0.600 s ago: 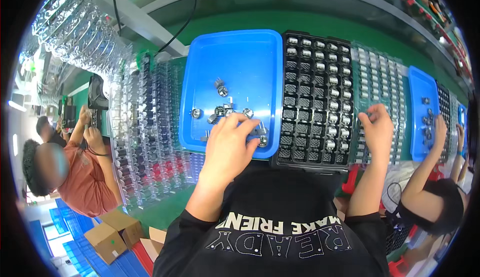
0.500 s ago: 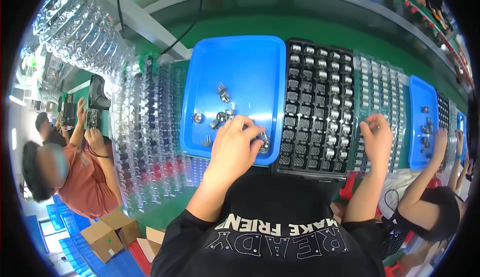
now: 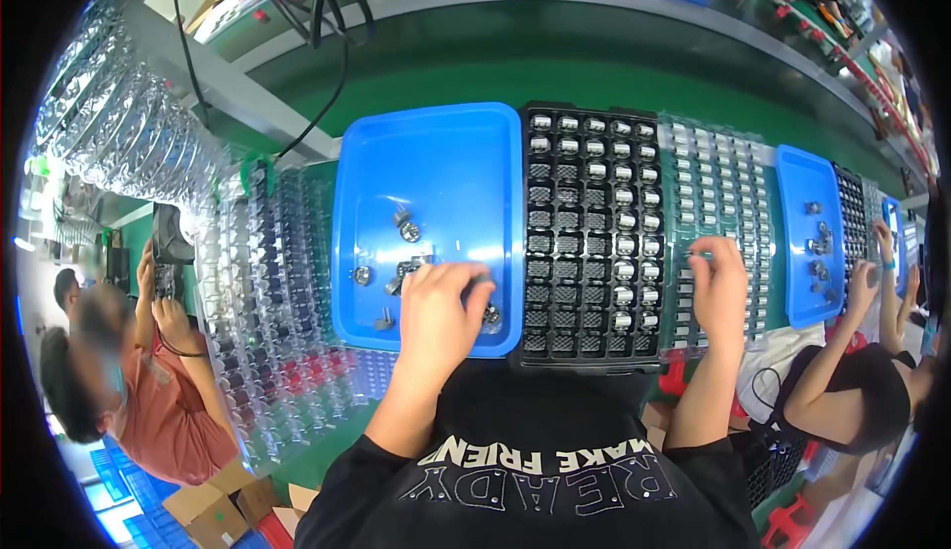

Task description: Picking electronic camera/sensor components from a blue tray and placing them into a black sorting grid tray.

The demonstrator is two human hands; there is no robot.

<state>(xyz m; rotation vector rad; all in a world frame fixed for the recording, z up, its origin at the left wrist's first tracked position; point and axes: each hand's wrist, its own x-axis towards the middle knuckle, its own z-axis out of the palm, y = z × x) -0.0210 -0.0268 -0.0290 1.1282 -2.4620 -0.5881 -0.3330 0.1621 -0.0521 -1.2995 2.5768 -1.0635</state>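
Metal parts point(image 3: 409, 232) around the left hand point(image 3: 436, 313)

Silvery metal parts point(image 3: 409, 232) lie scattered in a blue tray point(image 3: 426, 163)

I am on a factory floor, by the look of it an assembly line. The long green surface point(image 3: 436, 83) runs past me; along its near edge sit my blue tray point(image 3: 426, 163) of small metal parts point(image 3: 409, 232) and a black compartment tray point(image 3: 567, 296) in even rows. Beyond that tray's right edge, another blue tray point(image 3: 804, 167) lies before a co-worker point(image 3: 857, 400). Clear plastic trays point(image 3: 287, 291) crowd my tray's left edge, with cardboard boxes point(image 3: 208, 514) lower down.
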